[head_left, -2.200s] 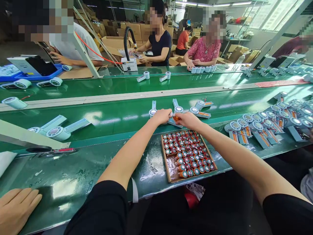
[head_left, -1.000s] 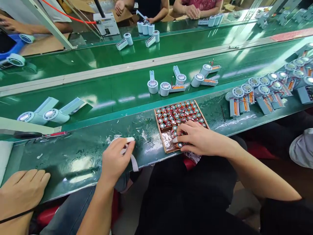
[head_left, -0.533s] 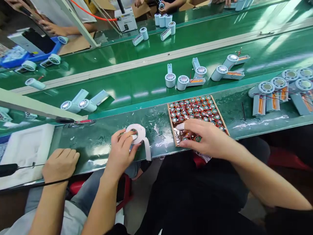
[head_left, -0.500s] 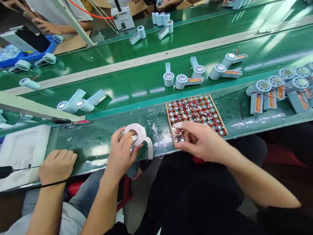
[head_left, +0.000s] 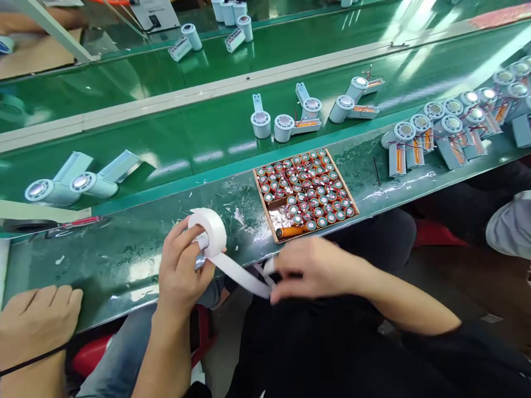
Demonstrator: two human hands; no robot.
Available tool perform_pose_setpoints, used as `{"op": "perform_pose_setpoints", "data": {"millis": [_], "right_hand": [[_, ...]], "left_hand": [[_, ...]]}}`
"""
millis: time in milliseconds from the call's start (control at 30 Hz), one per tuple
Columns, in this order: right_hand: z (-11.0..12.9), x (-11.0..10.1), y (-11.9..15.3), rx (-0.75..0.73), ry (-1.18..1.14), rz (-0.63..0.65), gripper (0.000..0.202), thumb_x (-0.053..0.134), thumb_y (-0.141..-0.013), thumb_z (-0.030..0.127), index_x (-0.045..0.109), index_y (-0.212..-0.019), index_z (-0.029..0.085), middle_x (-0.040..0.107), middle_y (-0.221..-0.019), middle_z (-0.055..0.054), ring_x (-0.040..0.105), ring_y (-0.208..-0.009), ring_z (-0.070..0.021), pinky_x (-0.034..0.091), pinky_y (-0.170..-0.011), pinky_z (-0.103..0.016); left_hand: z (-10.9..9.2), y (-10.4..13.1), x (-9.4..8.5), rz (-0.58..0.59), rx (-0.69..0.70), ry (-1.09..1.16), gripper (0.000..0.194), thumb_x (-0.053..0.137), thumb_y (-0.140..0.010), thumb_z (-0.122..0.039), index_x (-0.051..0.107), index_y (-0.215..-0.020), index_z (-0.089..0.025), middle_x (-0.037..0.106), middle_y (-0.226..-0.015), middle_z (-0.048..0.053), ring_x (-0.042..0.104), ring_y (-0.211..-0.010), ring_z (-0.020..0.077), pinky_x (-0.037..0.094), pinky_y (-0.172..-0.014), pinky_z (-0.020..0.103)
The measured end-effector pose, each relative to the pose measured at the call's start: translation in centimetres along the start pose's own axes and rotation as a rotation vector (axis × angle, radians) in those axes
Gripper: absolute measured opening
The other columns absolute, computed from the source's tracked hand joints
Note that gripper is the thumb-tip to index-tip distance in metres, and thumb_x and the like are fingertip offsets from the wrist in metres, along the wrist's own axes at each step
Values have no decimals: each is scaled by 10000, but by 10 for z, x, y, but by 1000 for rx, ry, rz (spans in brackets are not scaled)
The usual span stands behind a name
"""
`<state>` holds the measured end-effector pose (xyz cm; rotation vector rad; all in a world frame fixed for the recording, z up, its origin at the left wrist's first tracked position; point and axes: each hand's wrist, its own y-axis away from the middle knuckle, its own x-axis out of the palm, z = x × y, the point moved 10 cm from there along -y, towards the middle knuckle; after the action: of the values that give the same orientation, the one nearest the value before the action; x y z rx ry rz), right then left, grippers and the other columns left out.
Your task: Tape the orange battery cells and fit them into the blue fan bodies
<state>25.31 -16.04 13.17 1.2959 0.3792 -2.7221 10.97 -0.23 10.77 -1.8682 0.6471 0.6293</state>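
My left hand [head_left: 182,265] holds a roll of white tape [head_left: 216,231], with fingers through its core. A strip of tape [head_left: 244,277] runs from the roll toward my right hand [head_left: 305,271], whose thumb and fingertips are at its free end, just off the bench's front edge. White covers show on some fingertips. Behind my right hand a shallow cardboard box [head_left: 269,221] holds several upright battery cells with red and black wires. One orange cell [head_left: 289,232] lies on its side in the box's near left corner.
Light-blue fan housings stand on the green belt [head_left: 178,138] and in a cluster [head_left: 450,124] at the right. A red-handled tool [head_left: 83,221] and a black pen [head_left: 376,171] lie on the bench. Another person's hand [head_left: 41,309] rests at the left edge.
My right hand has left the box and now pinches the tape's end, drawing the strip out to the right. The view has shifted, so the bench appears further left.
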Motion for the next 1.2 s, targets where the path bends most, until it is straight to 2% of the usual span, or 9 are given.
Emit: {"op": "perform_pose_setpoints", "data": {"millis": [67,133,367,533,667,767,867,933,1200], "right_hand": [[-17,-36,-7,61,176,-96,181,624,-1049,341,687,-1086,176,719,-938,-82,642,-906,-221,465,-806,-320],[-29,-51,-18,89,346,-41,155,643,-1024,273,670,-1126,160,716,-1060,-136,635,-1038,-275,478,-898,-375],[-49,-18,-37,30,464,300,350,744,-966,422,655,-1093,108,745,-990,-130,707,-1010,-282,333,-1197,-491],[-60,-17,-32,40,247,280,347,838,-883,455,693,-1040,181,762,-997,-56,709,-1064,-255,247,-1265,-513],[-63,-29,-25,46,101,176,264,904,-823,321,720,-958,188,766,-950,-18,726,-979,-227,246,-1278,-550],[-64,-51,-15,108,-234,-66,183,861,-868,309,742,-957,202,786,-1005,-16,744,-960,-201,381,-1225,-524],[-74,-72,7,244,-641,-409,263,801,-919,389,739,-1094,203,793,-1111,-65,761,-1024,-229,599,-988,-426],[-75,-74,20,335,-739,-532,326,770,-943,412,733,-1177,189,796,-1116,-86,771,-1014,-238,636,-888,-380],[-35,-78,6,293,-122,-323,256,553,-1055,265,772,-1177,213,778,-904,-18,695,-749,-144,514,-722,-243]], "left_hand": [[-17,-2,-2,-47,82,-65,400,809,-822,-149,619,-1161,-244,657,-1341,118,547,-1398,369,508,-1127,595],[-30,-7,0,-32,133,-88,411,791,-832,-122,598,-1177,-235,667,-1324,121,566,-1382,358,533,-1107,577],[-49,-17,10,41,180,-33,400,709,-838,-21,582,-1158,-225,667,-1281,130,555,-1391,363,550,-1086,600],[-53,-15,17,92,190,-3,417,672,-835,13,582,-1174,-212,665,-1293,136,534,-1408,353,540,-1112,609],[-55,-15,20,117,187,9,418,627,-841,33,586,-1169,-224,667,-1308,119,523,-1423,340,536,-1126,609],[-59,-17,21,138,194,1,413,607,-846,41,592,-1156,-232,672,-1319,107,517,-1436,337,538,-1131,605],[-71,-21,21,181,234,-28,370,598,-874,43,606,-1130,-224,686,-1320,105,483,-1471,350,562,-1109,587],[-84,-24,23,228,308,-69,304,614,-904,18,623,-1118,-198,696,-1318,114,444,-1499,373,584,-1088,565],[-131,-44,28,372,588,-104,216,639,-956,-71,716,-1114,-196,719,-1315,58,537,-1437,327,667,-988,403]]}}
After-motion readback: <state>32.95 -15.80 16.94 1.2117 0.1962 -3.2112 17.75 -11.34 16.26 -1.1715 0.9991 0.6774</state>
